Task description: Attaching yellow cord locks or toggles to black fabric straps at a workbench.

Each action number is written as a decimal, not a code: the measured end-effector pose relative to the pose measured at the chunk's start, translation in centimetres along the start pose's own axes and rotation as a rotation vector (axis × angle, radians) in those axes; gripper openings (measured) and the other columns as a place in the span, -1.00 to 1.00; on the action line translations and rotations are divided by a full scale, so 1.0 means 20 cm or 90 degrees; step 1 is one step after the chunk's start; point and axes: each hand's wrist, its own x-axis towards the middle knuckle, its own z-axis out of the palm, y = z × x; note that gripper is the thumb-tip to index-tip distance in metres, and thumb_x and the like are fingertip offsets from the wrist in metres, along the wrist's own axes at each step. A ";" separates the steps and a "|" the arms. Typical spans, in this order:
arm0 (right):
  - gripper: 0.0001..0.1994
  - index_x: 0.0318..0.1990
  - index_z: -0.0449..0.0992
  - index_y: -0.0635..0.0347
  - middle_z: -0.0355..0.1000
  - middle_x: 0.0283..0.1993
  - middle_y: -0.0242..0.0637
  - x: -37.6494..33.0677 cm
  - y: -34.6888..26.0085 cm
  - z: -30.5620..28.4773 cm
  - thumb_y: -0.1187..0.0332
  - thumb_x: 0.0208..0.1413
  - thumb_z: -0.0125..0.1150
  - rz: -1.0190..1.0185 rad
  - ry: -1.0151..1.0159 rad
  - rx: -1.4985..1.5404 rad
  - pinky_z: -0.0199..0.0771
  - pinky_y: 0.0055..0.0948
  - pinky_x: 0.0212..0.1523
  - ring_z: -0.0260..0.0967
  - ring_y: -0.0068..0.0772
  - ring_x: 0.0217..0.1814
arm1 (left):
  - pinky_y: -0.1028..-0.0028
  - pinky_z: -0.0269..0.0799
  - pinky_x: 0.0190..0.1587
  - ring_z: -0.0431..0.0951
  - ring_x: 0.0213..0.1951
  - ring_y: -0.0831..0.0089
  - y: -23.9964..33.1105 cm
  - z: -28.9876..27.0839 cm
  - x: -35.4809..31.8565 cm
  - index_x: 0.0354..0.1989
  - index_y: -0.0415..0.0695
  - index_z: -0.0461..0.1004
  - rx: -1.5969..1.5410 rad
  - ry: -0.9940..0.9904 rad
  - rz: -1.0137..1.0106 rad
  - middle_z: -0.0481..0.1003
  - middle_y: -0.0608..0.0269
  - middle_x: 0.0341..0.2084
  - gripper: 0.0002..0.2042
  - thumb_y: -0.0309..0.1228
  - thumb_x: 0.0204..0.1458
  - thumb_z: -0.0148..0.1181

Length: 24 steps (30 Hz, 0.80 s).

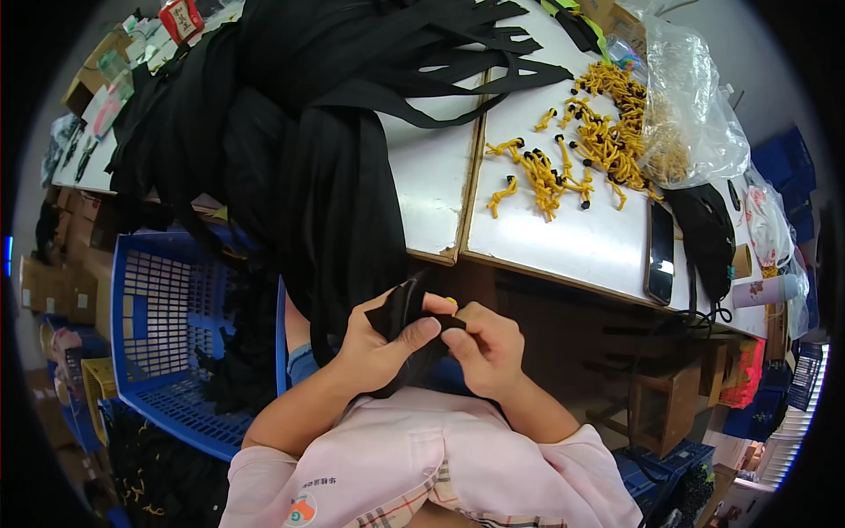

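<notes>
In front of my chest, my left hand (368, 354) is closed around a black fabric strap (403, 306), its thumb pressed on top. My right hand (493, 350) pinches the strap's end close to the left fingertips. A small bit of yellow (451, 301) shows between the two hands; most of it is hidden by fingers. A large heap of black straps (339, 189) hangs over the table edge just beyond my left hand. Short yellow cords with black ends (539, 176) lie scattered on the white table (563, 251), farther off to the right.
At my left stands a blue plastic basket (163, 295) with black straps inside. A phone (660, 255), a black pouch (707, 233), a clear plastic bag (691, 97) and a light-coloured cup (764, 291) are on the right of the table. Beneath it is a wooden stool (664, 409).
</notes>
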 end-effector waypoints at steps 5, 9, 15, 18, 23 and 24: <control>-0.92 -0.48 0.38 0.30 0.26 -0.62 -0.24 0.00 -0.02 0.00 0.57 -0.18 0.14 -0.286 0.075 -0.286 0.20 -0.57 -0.65 0.21 -0.40 -0.65 | 0.66 0.21 -0.42 0.28 -0.45 0.67 -0.02 0.04 -0.05 -0.37 -0.24 0.37 -0.005 0.069 -0.044 0.34 0.31 -0.51 -0.81 -0.51 -0.18 0.20; -0.90 -0.42 0.38 0.37 0.29 -0.59 -0.26 -0.02 -0.05 0.05 0.62 -0.17 0.11 -0.174 0.187 0.011 0.14 -0.71 -0.64 0.16 -0.63 -0.64 | 0.61 0.22 -0.47 0.33 -0.52 0.56 -0.02 0.02 -0.04 -0.45 -0.26 0.36 0.067 0.018 0.003 0.36 0.25 -0.57 -0.86 -0.59 -0.23 0.17; -0.77 -0.34 0.39 0.37 0.32 -0.59 -0.25 0.03 -0.11 -0.05 0.61 -0.26 0.16 -0.206 -0.017 -0.296 0.20 -0.71 -0.66 0.22 -0.59 -0.66 | 0.59 0.24 -0.47 0.36 -0.54 0.45 -0.02 0.01 -0.04 -0.42 -0.28 0.39 0.143 -0.002 0.070 0.37 0.19 -0.58 -0.83 -0.64 -0.27 0.13; -0.77 -0.37 0.39 0.34 0.32 -0.62 -0.26 0.02 -0.06 -0.02 0.61 -0.30 0.17 -0.329 0.041 -0.415 0.20 -0.69 -0.69 0.23 -0.54 -0.70 | 0.60 0.24 -0.46 0.35 -0.55 0.46 -0.03 0.06 -0.06 -0.41 -0.28 0.40 0.058 0.048 -0.047 0.37 0.20 -0.59 -0.84 -0.64 -0.26 0.13; -0.79 -0.41 0.39 0.32 0.31 -0.66 -0.27 0.03 -0.02 0.00 0.61 -0.33 0.17 -0.463 0.140 -0.466 0.22 -0.66 -0.71 0.21 -0.51 -0.74 | 0.61 0.24 -0.45 0.33 -0.55 0.48 -0.03 0.11 -0.06 -0.43 -0.29 0.40 -0.079 0.149 -0.190 0.37 0.21 -0.60 -0.87 -0.63 -0.22 0.12; -0.79 -0.42 0.39 0.32 0.31 -0.66 -0.27 0.03 -0.04 -0.01 0.61 -0.33 0.17 -0.410 0.107 -0.425 0.20 -0.67 -0.72 0.21 -0.53 -0.74 | 0.61 0.23 -0.46 0.34 -0.54 0.48 -0.06 0.10 -0.06 -0.44 -0.28 0.40 -0.037 0.128 -0.079 0.37 0.21 -0.60 -0.88 -0.63 -0.23 0.13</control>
